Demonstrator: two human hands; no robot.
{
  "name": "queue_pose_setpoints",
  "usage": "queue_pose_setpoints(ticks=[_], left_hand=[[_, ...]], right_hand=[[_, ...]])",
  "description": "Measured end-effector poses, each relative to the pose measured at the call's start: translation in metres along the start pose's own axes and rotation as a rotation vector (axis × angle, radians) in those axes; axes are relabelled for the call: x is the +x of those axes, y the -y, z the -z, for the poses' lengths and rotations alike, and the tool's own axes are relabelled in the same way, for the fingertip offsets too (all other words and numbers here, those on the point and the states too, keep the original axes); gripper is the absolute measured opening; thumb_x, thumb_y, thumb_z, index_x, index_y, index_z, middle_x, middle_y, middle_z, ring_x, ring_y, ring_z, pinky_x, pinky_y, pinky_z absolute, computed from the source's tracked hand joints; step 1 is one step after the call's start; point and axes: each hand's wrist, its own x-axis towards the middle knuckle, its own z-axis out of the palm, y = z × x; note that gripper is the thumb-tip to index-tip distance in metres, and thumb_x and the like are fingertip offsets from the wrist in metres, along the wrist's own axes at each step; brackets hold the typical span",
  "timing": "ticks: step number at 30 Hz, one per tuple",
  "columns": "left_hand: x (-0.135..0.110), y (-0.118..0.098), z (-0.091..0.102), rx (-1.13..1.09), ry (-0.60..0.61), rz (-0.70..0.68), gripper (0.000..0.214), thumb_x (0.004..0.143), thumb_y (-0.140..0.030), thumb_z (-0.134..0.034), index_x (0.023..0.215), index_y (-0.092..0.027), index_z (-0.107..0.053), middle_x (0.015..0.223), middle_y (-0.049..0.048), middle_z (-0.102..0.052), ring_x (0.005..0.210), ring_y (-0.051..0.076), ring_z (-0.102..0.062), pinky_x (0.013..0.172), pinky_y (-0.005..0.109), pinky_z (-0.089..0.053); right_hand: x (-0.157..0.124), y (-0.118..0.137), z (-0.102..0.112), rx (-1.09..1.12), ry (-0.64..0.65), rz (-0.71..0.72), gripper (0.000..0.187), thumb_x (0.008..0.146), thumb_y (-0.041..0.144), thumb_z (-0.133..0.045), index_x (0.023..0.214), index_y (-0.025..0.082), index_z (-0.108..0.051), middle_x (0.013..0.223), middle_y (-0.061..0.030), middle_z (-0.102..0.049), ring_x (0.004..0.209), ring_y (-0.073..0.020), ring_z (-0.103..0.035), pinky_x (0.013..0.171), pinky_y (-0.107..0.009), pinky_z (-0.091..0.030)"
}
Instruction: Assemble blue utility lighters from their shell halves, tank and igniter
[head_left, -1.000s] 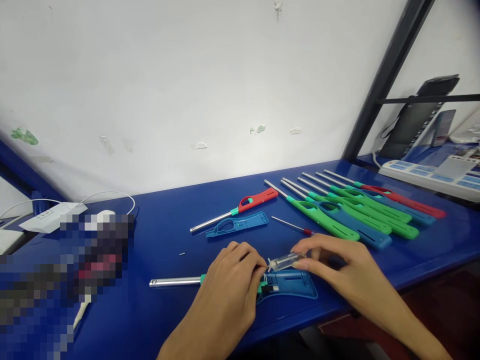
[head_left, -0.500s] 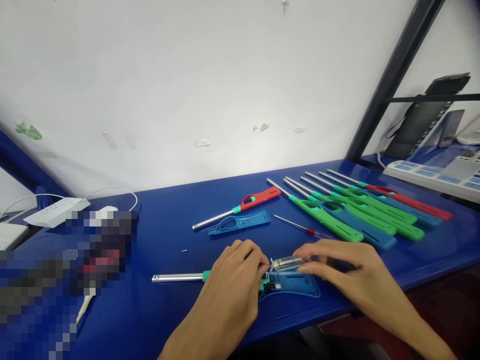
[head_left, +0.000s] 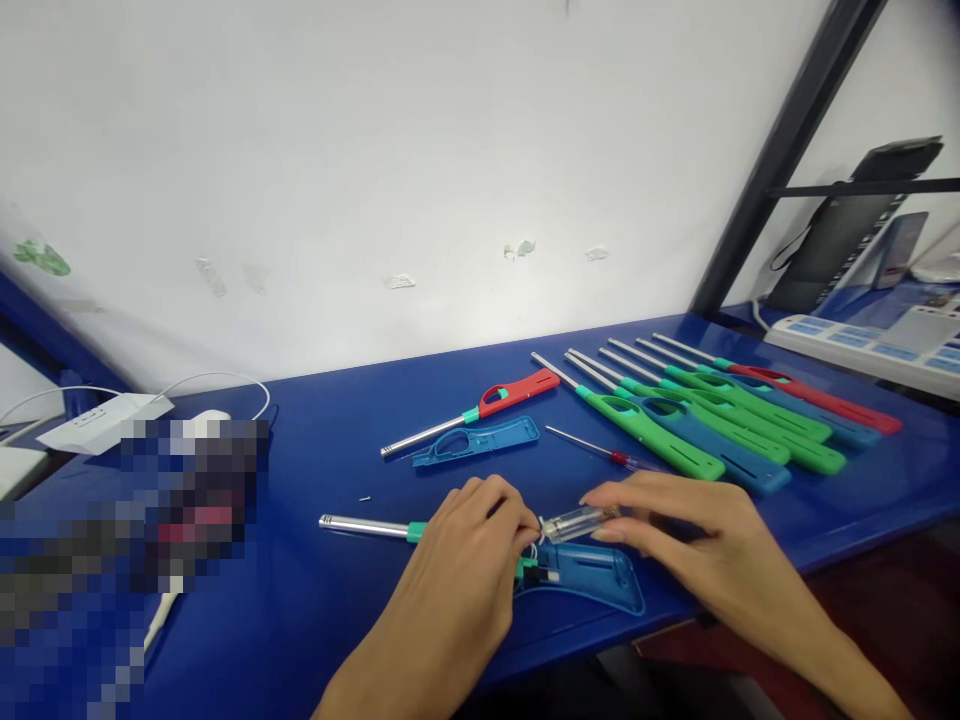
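Note:
An opened long-nosed lighter lies near the table's front edge, its blue half shell [head_left: 592,575] facing up and its metal tube [head_left: 364,526] pointing left. My left hand [head_left: 469,560] rests closed on the lighter's neck, fingers pinching small parts there. My right hand [head_left: 675,530] pinches a clear plastic fuel tank [head_left: 574,522] just above the shell. White wires run between the tank and the neck.
A red lighter [head_left: 480,408] and a loose blue shell [head_left: 480,442] lie behind, with a red-handled thin screwdriver [head_left: 592,450]. Several green, blue and red lighters [head_left: 712,420] lie in a row at right. Power strips [head_left: 862,345] and a white adapter [head_left: 97,420] flank the blue table [head_left: 315,470].
The opened lighter has swung slightly, its tube tip shifting right and farther from me. Both hands stay on the lighter and tank with little movement.

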Motion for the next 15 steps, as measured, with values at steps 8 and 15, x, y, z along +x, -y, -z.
queue_pose_setpoints(ticks=[8,15], left_hand=[[-0.0003,-0.0039,0.0093,-0.061,-0.004,-0.002,0.027,0.108,-0.009,-0.047,0.098,-0.020,-0.070,0.105,0.0005,-0.070,0.100,0.019,-0.062,0.099,0.037,-0.046],[-0.0046,-0.0054,0.0051,-0.034,-0.028,0.016,0.025,0.107,-0.012,-0.046,0.098,-0.020,-0.067,0.105,0.0005,-0.069,0.096,0.020,-0.059,0.094,0.041,-0.044]], right_hand=[[-0.0037,-0.0004,0.0014,-0.063,-0.057,-0.082,0.016,0.090,0.047,-0.079,0.092,0.032,-0.086,0.085,0.0016,-0.082,0.063,-0.0171,-0.071,0.061,-0.025,-0.059],[-0.0024,-0.0008,0.0009,-0.096,-0.076,-0.006,0.015,0.091,0.042,-0.078,0.095,0.030,-0.085,0.093,0.0002,-0.085,0.072,-0.0195,-0.078,0.068,-0.024,-0.063]])
